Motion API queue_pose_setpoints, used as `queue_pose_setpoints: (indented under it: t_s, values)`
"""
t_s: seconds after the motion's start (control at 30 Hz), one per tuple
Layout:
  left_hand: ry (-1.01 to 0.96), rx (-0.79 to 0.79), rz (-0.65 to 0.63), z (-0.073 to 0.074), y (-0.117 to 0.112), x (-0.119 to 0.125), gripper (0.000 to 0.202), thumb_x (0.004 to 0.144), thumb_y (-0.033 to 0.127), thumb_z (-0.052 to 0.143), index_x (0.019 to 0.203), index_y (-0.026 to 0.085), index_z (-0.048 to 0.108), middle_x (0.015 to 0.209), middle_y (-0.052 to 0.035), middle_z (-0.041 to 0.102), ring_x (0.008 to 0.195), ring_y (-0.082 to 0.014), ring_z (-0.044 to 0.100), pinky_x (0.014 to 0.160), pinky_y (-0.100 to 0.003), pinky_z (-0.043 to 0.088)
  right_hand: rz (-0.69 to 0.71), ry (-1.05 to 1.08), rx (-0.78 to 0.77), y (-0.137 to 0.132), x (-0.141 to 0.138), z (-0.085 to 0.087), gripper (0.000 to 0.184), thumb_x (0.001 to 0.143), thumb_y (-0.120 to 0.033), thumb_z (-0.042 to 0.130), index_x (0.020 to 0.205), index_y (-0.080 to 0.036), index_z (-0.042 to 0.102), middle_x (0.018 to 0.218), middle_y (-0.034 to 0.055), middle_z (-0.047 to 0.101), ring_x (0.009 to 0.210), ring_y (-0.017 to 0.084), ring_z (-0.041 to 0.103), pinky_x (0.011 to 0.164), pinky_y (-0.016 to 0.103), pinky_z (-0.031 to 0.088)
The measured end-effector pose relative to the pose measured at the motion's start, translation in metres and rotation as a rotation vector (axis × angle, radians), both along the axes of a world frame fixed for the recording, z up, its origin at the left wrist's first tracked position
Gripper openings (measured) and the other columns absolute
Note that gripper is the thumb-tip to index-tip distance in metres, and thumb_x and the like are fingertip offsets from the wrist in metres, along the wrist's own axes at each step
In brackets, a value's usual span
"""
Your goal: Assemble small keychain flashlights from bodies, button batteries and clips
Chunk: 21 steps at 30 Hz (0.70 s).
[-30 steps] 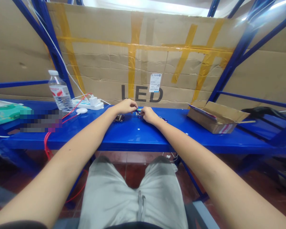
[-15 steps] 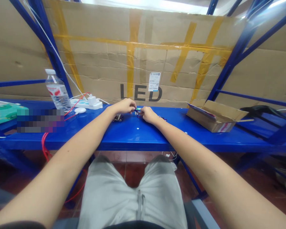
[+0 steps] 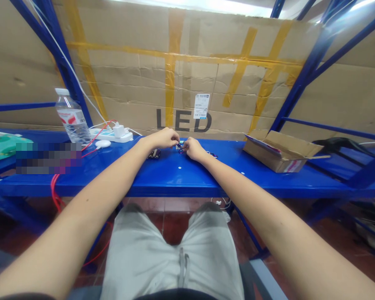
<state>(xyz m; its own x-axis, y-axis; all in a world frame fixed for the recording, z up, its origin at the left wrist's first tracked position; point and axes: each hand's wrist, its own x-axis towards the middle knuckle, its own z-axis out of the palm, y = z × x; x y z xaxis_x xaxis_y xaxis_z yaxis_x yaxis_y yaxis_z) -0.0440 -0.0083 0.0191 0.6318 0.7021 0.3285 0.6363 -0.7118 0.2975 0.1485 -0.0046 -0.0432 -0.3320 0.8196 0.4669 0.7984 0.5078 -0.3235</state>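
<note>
Close together at the back of the blue table (image 3: 162, 179), my left hand (image 3: 167, 137) and my right hand (image 3: 193, 148) both have their fingers pinched. Between the fingertips is a small dark piece (image 3: 180, 148), too small to name. Bits of green and pale metal show just behind it. Which hand grips it, or whether both do, is partly hidden by the fingers. Below my left wrist lies a small black holder (image 3: 154, 154) with what look like several cylindrical cells. Small dark and white bits (image 3: 212, 154) lie beside my right wrist.
To the left stand a water bottle (image 3: 73, 121), a white power strip (image 3: 112, 134) with plugs, and red cables (image 3: 54, 187) hanging over the table edge. An open cardboard box (image 3: 278, 154) sits at right. A large cardboard panel (image 3: 128, 91) rises behind.
The whole view has shifted slightly. Both hands stay at the same spot, with only small movement of the fingertips around the dark piece.
</note>
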Motion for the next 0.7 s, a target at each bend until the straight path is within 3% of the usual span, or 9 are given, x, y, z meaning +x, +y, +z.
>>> queue_pose_setpoints:
  t_s: [0.23, 0.43, 0.57, 0.7]
  values:
    - [0.218, 0.179, 0.038, 0.002, 0.000, 0.003, 0.029, 0.080, 0.015, 0.055, 0.098, 0.019, 0.078, 0.094, -0.0067, 0.077, 0.088, -0.0205, 0.068, 0.078, -0.028, 0.047, 0.016, -0.022, 0.039, 0.006, 0.000, -0.007, 0.018, 0.075, 0.000, 0.057, 0.081, -0.012, 0.070, 0.095, 0.0080, 0.060, 0.081, 0.016, 0.055, 0.075, 0.026, 0.044]
    - [0.324, 0.231, 0.049, 0.003, -0.004, 0.008, 0.032, 0.081, 0.017, 0.049, 0.096, 0.018, 0.078, 0.091, -0.0109, 0.076, 0.080, -0.0220, 0.067, 0.073, -0.031, 0.046, 0.107, -0.069, 0.062, 0.009, 0.002, -0.008, 0.021, 0.074, 0.002, 0.052, 0.076, -0.014, 0.064, 0.094, 0.0079, 0.055, 0.081, 0.018, 0.052, 0.074, 0.029, 0.043]
    - [0.250, 0.161, 0.083, 0.002, -0.004, 0.005, 0.027, 0.078, 0.018, 0.054, 0.093, 0.019, 0.076, 0.089, -0.0092, 0.076, 0.080, -0.0225, 0.066, 0.072, -0.031, 0.046, 0.093, -0.079, 0.066, 0.010, 0.003, -0.008, 0.019, 0.075, 0.001, 0.053, 0.074, -0.015, 0.064, 0.091, 0.0074, 0.056, 0.082, 0.019, 0.051, 0.074, 0.028, 0.040]
    - [0.137, -0.027, 0.118, 0.001, 0.002, -0.006, 0.022, 0.069, 0.018, 0.062, 0.086, 0.020, 0.075, 0.079, -0.0052, 0.074, 0.074, -0.0219, 0.065, 0.072, -0.031, 0.046, 0.037, -0.088, 0.042, 0.012, 0.003, -0.008, 0.015, 0.078, -0.002, 0.056, 0.075, -0.014, 0.064, 0.088, 0.0083, 0.059, 0.079, 0.019, 0.051, 0.074, 0.028, 0.039]
